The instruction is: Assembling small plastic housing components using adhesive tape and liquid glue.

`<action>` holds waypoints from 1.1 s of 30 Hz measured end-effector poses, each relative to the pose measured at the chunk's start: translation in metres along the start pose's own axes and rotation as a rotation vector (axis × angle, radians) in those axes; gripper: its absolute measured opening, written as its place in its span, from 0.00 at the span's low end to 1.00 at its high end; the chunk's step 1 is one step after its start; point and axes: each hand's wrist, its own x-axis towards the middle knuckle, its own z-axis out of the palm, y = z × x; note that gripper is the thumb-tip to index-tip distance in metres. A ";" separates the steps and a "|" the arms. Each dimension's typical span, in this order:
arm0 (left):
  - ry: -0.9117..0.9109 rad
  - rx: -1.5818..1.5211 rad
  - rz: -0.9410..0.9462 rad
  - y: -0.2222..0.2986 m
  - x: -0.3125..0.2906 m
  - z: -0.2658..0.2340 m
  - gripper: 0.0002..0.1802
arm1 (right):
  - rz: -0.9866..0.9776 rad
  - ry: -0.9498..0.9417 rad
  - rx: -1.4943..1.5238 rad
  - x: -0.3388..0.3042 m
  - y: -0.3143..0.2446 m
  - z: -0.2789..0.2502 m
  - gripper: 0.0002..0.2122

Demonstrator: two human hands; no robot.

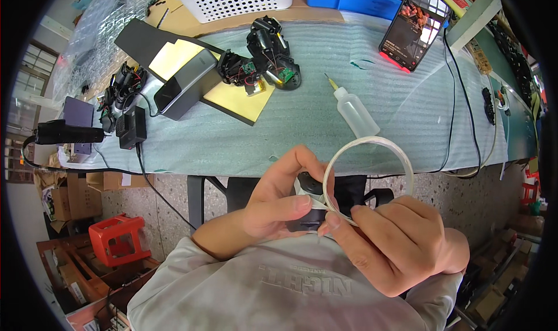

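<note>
Right hand (401, 244) pinches white ring (372, 139); left hand (268, 206) clasps black part (311, 184). Ring looks light, springy; best held by rim.

You wear a pale grey shirt (232, 299), with faint brownish shading over its front. Across your chest runs a line of large block lettering (308, 281), nearly the same tone as the cloth and raised-looking; a much smaller line of print (310, 268) sits close beside it. Your left sleeve (180, 264) is loose, plain and creased, ending near the elbow above a bare forearm (224, 232). Your right sleeve (439, 302) matches in colour, its hem hard to make out. Your left hand (270, 206) and right hand (401, 244) are bare, the thumbnails short.
</note>
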 end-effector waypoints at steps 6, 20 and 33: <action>-0.030 -0.022 -0.010 -0.001 -0.001 -0.001 0.20 | -0.023 -0.049 -0.050 -0.002 0.002 -0.001 0.16; -0.120 -0.157 -0.082 0.001 -0.010 -0.003 0.23 | -0.007 -0.038 0.011 -0.007 0.001 0.000 0.14; -0.240 -0.021 -0.037 -0.009 -0.007 -0.001 0.40 | 0.003 -0.004 0.016 0.001 -0.005 0.013 0.07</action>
